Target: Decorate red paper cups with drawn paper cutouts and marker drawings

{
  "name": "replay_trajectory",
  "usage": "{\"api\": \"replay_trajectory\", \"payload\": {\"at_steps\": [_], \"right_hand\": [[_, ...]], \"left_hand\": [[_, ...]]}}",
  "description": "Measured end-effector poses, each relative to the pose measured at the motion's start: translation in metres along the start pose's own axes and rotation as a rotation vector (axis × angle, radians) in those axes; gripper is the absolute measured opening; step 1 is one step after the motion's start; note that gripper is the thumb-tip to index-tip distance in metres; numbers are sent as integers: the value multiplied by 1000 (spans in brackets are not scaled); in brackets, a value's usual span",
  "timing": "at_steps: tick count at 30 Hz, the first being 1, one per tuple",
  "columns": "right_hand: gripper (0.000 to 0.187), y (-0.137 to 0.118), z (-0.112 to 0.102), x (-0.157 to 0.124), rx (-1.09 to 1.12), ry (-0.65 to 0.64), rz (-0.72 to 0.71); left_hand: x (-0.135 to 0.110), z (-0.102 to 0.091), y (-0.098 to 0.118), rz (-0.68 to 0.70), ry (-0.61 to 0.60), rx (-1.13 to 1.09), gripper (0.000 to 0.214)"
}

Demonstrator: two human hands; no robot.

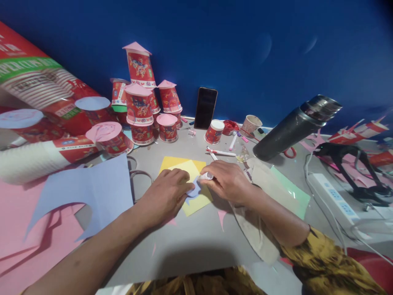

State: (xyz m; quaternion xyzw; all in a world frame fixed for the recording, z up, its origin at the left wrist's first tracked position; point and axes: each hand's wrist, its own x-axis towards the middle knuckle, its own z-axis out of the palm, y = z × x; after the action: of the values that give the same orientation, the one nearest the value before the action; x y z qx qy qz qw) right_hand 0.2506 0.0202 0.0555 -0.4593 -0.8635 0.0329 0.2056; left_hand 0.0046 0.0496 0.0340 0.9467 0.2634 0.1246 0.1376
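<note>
Fingers curled, my left hand [166, 193] pinches a small light-blue paper piece [193, 191] and presses it to the papers under it. Below lie a pale-yellow sheet [196, 207] and a deeper yellow sheet [168, 162], overlapping on the grey table. My right hand [229, 181] is closed round a short white tube that looks like a glue stick [205, 176], its end beside the blue piece. I cannot tell whether the end touches the paper. Just behind my right hand lie red-and-white markers [222, 153]. My fingers hide part of the blue piece.
Stacked red paper cups [139, 104] with pink paper tops stand back left, near cut blue paper [107, 184] and pink sheets [24, 213]. A phone [205, 108] leans on the blue wall. At right are a leaning black flask [288, 131], a cloth [270, 188] and a power strip [333, 198].
</note>
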Motion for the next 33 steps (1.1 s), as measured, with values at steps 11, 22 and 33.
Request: {"api": "replay_trajectory", "payload": {"at_steps": [11, 22, 33], "right_hand": [[17, 0, 8, 4, -16, -9, -30], [14, 1, 10, 9, -7, -41, -7], [10, 3, 7, 6, 37, 6, 69]], "left_hand": [[1, -1, 0, -1, -2, 10, 26], [0, 0, 0, 0, 8, 31, 24], [0, 0, 0, -1, 4, 14, 27]]}}
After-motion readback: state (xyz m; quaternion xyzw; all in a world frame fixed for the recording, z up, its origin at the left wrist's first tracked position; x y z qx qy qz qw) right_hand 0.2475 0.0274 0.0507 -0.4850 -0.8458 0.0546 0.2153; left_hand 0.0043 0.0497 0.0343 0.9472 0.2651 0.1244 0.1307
